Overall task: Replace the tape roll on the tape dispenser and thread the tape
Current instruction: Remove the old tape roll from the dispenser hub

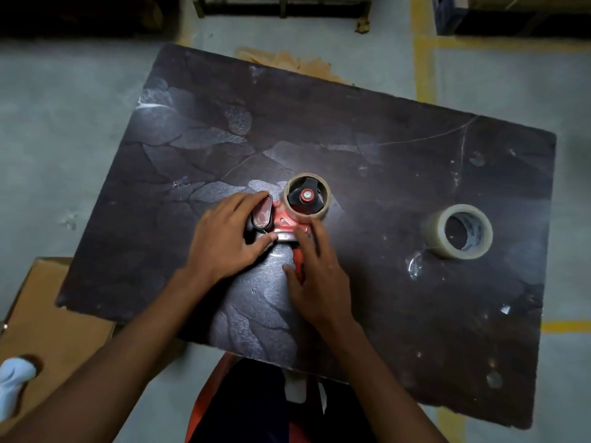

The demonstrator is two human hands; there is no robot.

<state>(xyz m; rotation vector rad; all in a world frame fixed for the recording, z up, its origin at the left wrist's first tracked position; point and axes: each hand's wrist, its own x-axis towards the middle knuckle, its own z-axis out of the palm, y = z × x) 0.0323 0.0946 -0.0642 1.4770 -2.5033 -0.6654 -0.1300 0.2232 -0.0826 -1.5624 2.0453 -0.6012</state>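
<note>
A red tape dispenser (284,220) lies flat on the dark table (367,161). An empty brown cardboard core (321,183) sits on its black hub. My left hand (224,238) grips the dispenser's front end by the black flap, thumb against the metal plate. My right hand (319,273) covers the red handle, with its fingers reaching up to the core's lower edge. A fresh roll of clear tape (460,231) lies flat on the table to the right, apart from both hands.
A cardboard box (48,302) stands on the floor beside the table's left corner, with a white object (12,382) on it. Scraps of clear tape (415,266) lie near the fresh roll. Yellow floor lines run at the right.
</note>
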